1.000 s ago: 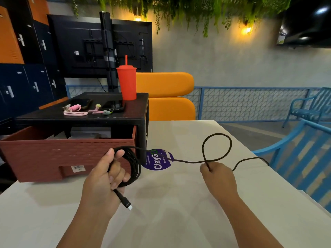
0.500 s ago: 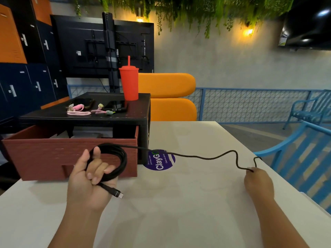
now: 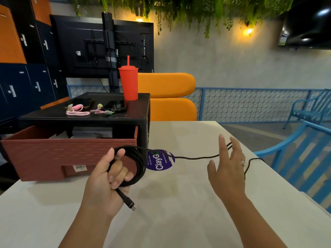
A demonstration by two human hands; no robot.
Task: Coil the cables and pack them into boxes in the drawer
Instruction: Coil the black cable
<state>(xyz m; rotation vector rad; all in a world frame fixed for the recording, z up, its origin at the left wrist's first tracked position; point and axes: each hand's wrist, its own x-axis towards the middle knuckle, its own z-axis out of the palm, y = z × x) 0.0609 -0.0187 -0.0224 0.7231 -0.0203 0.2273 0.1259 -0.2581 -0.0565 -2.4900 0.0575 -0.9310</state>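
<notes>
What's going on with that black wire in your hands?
A person is partway through coiling a black cable. The left hand grips the finished loops, with the plug poking out below. The loose part runs over to the right hand and threads through its spread, straight fingers. The drawer behind stands open, and the cable is not packed yet.

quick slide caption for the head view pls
Left hand grips a coiled black USB-C cable, its loose tail running across the open right hand, in front of the open drawer.
</notes>
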